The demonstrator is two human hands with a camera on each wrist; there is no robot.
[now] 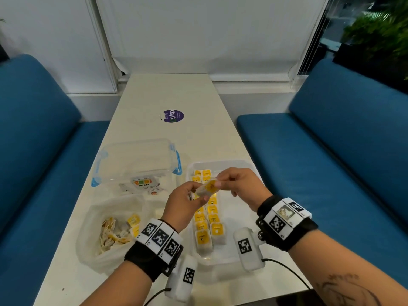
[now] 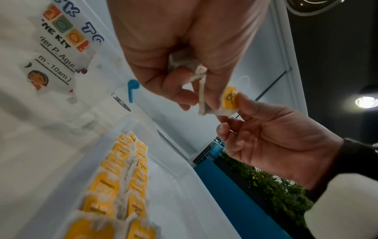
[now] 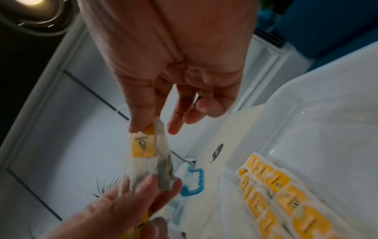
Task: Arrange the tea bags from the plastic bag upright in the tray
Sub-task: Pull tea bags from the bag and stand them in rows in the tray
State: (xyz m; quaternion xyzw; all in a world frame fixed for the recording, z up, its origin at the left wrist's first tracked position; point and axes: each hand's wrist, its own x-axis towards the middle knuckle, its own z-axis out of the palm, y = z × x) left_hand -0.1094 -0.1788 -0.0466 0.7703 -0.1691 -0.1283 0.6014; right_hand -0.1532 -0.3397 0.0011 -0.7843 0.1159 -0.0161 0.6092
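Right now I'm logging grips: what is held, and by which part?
One white paper tea bag with a yellow tag: the right hand pinches its tag end, the left hand grips its pouch end.

Booth seating [image 1: 331, 133], café-like table [image 1: 167, 93]

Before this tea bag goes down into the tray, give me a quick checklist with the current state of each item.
1. Tea bag held: ok, left hand grips its pouch end, right hand pinches the yellow tag end.
2. Bag over the tray: ok, it is held above the rows.
3. Free room in the tray: ok, bare floor shows to the right of the rows.
4. Placed bags upright: ok, yellow tags face up in two rows.
5. Held bag undamaged: cannot tell, blurred.
6. More bags left in the plastic bag: ok, several inside.
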